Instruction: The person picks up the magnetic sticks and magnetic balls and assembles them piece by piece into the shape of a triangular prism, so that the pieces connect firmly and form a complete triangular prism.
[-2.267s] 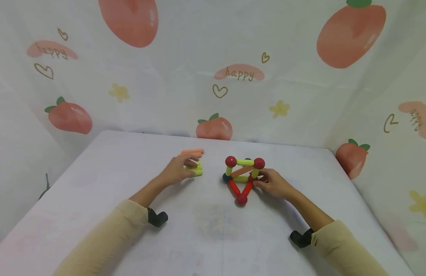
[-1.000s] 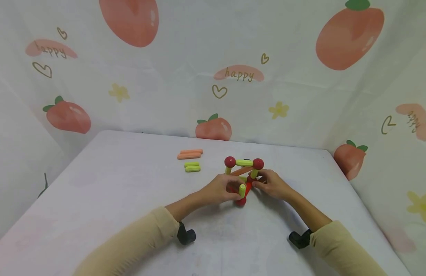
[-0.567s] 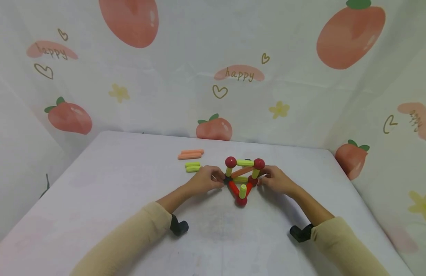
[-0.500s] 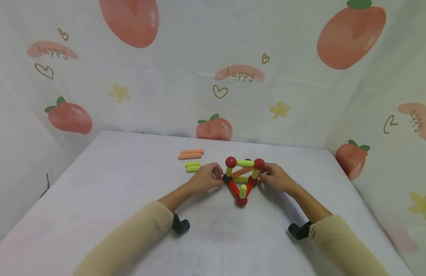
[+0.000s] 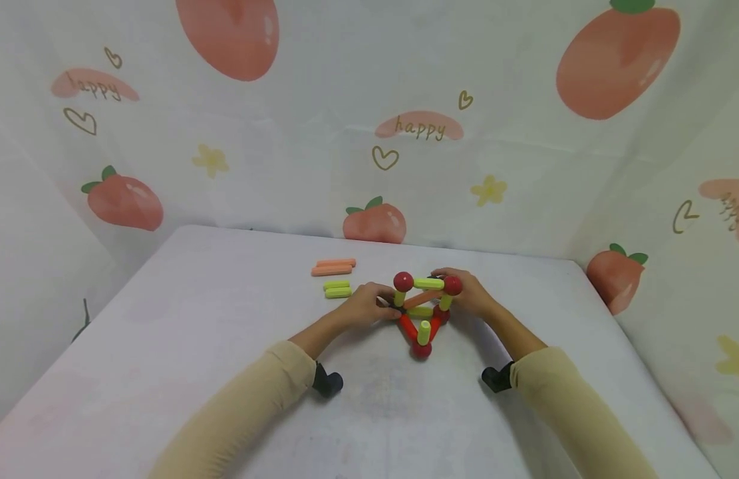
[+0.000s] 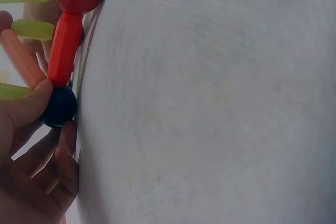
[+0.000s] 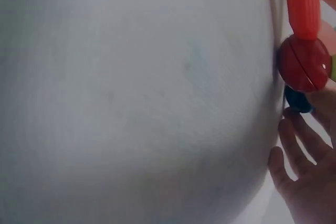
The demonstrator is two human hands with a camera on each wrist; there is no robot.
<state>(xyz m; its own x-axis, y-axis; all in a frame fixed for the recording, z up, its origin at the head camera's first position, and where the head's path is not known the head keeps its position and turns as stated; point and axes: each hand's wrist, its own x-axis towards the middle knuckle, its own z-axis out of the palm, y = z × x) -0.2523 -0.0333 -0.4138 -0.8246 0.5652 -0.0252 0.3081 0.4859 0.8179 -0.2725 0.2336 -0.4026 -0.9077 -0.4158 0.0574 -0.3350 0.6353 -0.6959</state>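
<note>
Here's the left grip (image 5: pixel 367 305), thumb and fingertips pinched on a dark blue ball (image 6: pixel 59 107) at the frame's corner. Opposite, the right grip (image 5: pixel 469 293) appears closed round a rear dark blue ball (image 7: pixel 298 100), partly hidden. Between the grips sits the frame on the desk (image 5: pixel 387 419), and it looks well advanced: glossy balls and faceted sticks joined, an orange stick (image 5: pixel 424 299) slanting across, a yellow-green crossbar (image 5: pixel 428 283) bridging two raised red balls (image 5: pixel 403 281). Nearer than both grips, red sticks (image 6: pixel 65 51) meet at a front red ball (image 5: pixel 422 349), smooth and round; its upright yellow-green stick (image 5: pixel 424 331) has a bare top, so that corner looks unfinished. Just past the left grip, outside the frame: two loose yellow-green sticks (image 5: pixel 338 292), and farther off, two longer, grooved loose orange sticks (image 5: pixel 332 271), all unused.
</note>
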